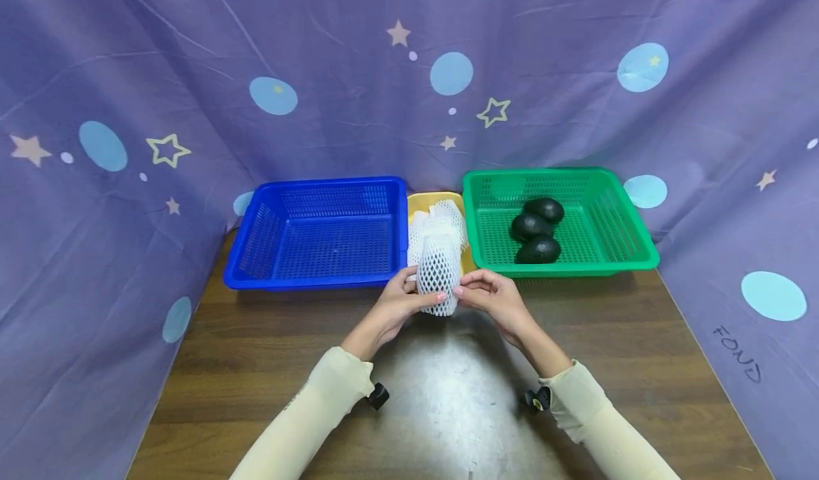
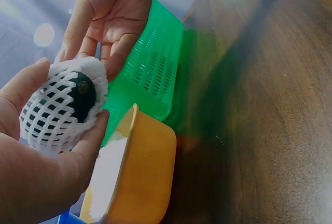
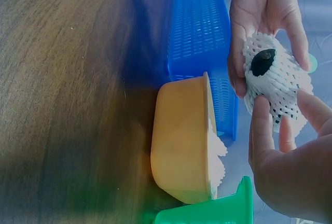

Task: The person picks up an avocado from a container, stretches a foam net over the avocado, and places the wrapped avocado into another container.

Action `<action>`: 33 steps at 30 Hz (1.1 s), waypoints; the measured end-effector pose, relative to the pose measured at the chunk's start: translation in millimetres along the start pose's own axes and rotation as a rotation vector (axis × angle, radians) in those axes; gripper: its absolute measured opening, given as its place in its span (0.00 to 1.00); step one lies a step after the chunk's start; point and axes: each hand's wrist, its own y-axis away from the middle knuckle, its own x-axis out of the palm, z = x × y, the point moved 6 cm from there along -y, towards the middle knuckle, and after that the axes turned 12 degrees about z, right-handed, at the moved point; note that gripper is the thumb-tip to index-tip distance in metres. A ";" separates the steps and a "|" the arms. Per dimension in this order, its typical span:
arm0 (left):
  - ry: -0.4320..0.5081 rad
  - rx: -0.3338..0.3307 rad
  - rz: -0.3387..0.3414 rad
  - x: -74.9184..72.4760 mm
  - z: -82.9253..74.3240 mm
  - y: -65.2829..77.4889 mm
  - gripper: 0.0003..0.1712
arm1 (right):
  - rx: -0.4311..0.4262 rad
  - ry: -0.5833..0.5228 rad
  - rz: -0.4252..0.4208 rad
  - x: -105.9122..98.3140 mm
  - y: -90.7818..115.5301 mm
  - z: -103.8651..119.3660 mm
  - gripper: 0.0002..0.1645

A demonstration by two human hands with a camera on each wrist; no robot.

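A dark avocado (image 2: 82, 97) sits inside a white foam net sleeve (image 1: 439, 275), its stem end showing through the sleeve's opening in both wrist views. My left hand (image 1: 392, 308) grips the sleeved avocado, thumb across the near side and fingers behind it. On the other side, my right hand (image 1: 499, 301) pinches the sleeve's edge between thumb and fingers. Just beyond the hands, a yellow bin (image 2: 148, 169) holds more white foam nets (image 1: 448, 217). Several bare avocados (image 1: 539, 249) lie in the green basket (image 1: 614, 261) to the right.
At the left stands a blue basket (image 1: 313, 281) with nothing in it, close against the yellow bin. All the containers line up along the back of the wooden table (image 1: 269, 366). A purple patterned curtain (image 1: 358, 124) hangs behind and at both sides.
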 end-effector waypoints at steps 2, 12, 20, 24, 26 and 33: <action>-0.003 0.007 -0.005 -0.6 0.7 -0.8 0.44 | -0.008 -0.012 0.003 0.2 -0.2 0.3 0.15; 0.042 0.027 -0.005 0.4 0.6 -5.5 0.41 | -0.007 -0.043 0.011 -0.6 0.7 0.9 0.15; 0.058 0.053 -0.011 0.8 0.1 -9.0 0.39 | -0.015 -0.055 0.007 -2.8 0.8 -0.2 0.18; 0.068 0.072 -0.015 1.0 -0.8 -9.0 0.38 | -0.017 -0.049 0.004 -2.5 1.0 -0.2 0.18; 0.069 0.080 -0.007 1.5 -1.8 -8.2 0.38 | -0.019 -0.051 0.004 -2.4 1.1 0.1 0.18; 0.068 0.057 0.061 4.6 -3.1 -7.0 0.39 | -0.023 -0.052 0.006 -1.4 0.7 1.7 0.17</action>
